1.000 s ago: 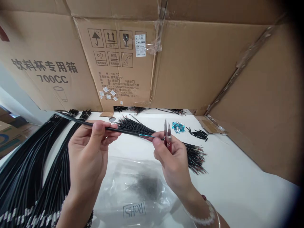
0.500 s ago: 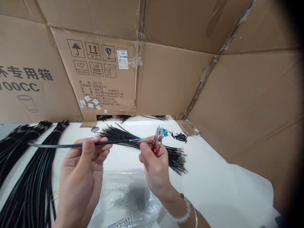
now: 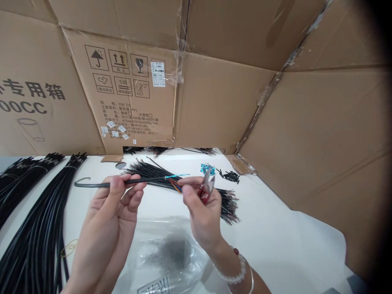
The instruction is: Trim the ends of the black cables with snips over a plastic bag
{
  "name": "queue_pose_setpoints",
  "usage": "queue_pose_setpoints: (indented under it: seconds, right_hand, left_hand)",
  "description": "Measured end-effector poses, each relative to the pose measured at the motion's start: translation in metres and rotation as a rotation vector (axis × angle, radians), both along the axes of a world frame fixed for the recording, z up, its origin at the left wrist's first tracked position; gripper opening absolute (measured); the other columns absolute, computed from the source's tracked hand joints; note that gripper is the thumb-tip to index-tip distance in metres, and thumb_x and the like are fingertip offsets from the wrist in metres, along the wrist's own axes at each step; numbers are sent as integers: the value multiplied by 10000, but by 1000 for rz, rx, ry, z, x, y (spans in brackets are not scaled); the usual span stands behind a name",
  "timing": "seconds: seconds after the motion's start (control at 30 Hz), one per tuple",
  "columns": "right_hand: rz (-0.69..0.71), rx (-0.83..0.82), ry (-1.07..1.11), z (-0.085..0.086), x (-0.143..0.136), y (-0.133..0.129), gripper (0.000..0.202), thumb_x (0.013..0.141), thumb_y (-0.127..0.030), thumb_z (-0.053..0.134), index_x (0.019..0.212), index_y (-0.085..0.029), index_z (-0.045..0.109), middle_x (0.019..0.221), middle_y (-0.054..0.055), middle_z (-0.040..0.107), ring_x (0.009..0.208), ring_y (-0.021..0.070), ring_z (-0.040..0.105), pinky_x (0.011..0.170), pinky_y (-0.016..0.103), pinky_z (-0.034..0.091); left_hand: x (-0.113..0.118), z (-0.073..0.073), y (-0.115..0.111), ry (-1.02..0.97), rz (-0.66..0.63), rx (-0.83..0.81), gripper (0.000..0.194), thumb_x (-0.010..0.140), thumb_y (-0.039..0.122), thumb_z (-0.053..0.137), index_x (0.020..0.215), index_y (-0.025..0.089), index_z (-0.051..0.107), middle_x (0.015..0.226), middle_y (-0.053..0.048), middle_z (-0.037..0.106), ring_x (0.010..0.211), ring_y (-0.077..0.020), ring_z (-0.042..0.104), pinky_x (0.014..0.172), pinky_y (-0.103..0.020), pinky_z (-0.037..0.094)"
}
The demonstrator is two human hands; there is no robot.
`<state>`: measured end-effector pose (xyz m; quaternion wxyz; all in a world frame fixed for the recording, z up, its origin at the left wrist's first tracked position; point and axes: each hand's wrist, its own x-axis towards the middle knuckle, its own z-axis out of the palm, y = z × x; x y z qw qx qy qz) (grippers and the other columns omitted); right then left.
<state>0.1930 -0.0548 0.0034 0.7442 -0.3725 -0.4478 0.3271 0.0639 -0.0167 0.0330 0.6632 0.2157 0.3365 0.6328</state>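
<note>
Between thumb and fingers, my left hand [image 3: 114, 212] pinches a black cable [image 3: 150, 179] held level. At its right end the jacket is stripped, with a strip of blue foil [image 3: 177, 176] pointing right and orange and dark wires [image 3: 175, 185] angled down. My right hand [image 3: 202, 208] is closed around small red-handled snips [image 3: 206, 192], blades upward and slightly apart. Its thumb and forefinger tips are near the loose wire ends; whether they pinch them is unclear. Behind the held cable lies a bundle of black cables [image 3: 228, 204] with stripped ends.
Long black cable bundles [image 3: 45, 212] lie at the left on the white table [image 3: 275, 228]. Blue foil scraps [image 3: 207, 168] and short black offcuts [image 3: 231, 177] sit behind my right hand. A clear plastic bag [image 3: 171, 253] is in front. Cardboard walls [image 3: 226, 102] stand behind and right.
My right hand has shifted slightly right and the snips have turned. The orange and dark wires now hang apart from the blue foil. The cable's left end has come into view as a hook.
</note>
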Motion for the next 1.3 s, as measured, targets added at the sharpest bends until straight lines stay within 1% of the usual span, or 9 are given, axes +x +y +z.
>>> queue_pose_setpoints:
  seconds: [0.1,0.43,0.57,0.67,0.77,0.87,1.07,1.17,1.3]
  right_hand:
    - [-33,57,27,5,10,0,114,872,-338,675,937,-259,725,490,-90,233,458,72,164,441,257,139]
    - [-38,130,37,10,8,-1,40,844,-318,716,867,-307,746,512,-80,235,488,70,197,450,224,197]
    - [-28,129,57,12,9,0,18,821,-312,736,820,-296,745,508,-81,251,483,64,205,441,209,217]
    - [-44,133,57,12,9,1,16,822,-299,733,807,-297,738,505,-82,255,479,64,217,447,206,245]
    - [-96,148,3,11,9,0,28,834,-277,720,827,-303,729,511,-80,273,471,64,222,435,214,231]
    - [-162,183,-85,9,10,-2,74,840,-248,713,859,-318,723,523,-76,304,468,65,222,418,229,186]
    - [-215,200,-186,6,12,-6,162,859,-209,693,904,-364,705,541,-75,338,476,70,237,425,244,175]
    - [-154,180,-166,7,13,-7,133,876,-242,679,913,-366,707,535,-76,309,469,67,221,421,241,167]
    - [-72,109,-100,11,15,-11,50,882,-311,677,870,-327,723,535,-71,296,475,62,210,426,235,169]
  left_hand:
    - [0,-3,1,39,21,57,234,947,192,489,805,180,675,849,6,671,693,-56,671,676,-111,584]
    - [5,-3,-2,56,20,65,258,947,166,484,780,179,681,819,11,681,691,-54,676,654,-100,575]
    - [7,-3,-6,67,38,139,214,926,161,529,767,176,671,807,16,694,684,-59,675,670,-111,576]
    - [7,-4,-7,66,60,217,113,813,247,712,742,172,664,781,26,702,677,-70,679,670,-111,576]
    - [6,-5,-6,75,67,233,304,605,360,868,740,173,670,771,38,706,656,-75,677,644,-102,572]
    - [4,-6,-5,93,67,204,391,538,413,890,758,175,672,764,39,703,660,-80,677,638,-109,573]
    - [3,-5,-5,90,50,244,364,568,408,881,751,173,673,737,42,705,655,-74,678,656,-109,576]
    - [-1,-6,-4,132,72,342,297,627,391,855,738,181,676,732,47,714,660,-68,687,672,-103,578]
    - [-8,-8,-2,277,86,498,194,744,385,777,779,213,695,763,47,728,698,-75,705,651,-105,585]
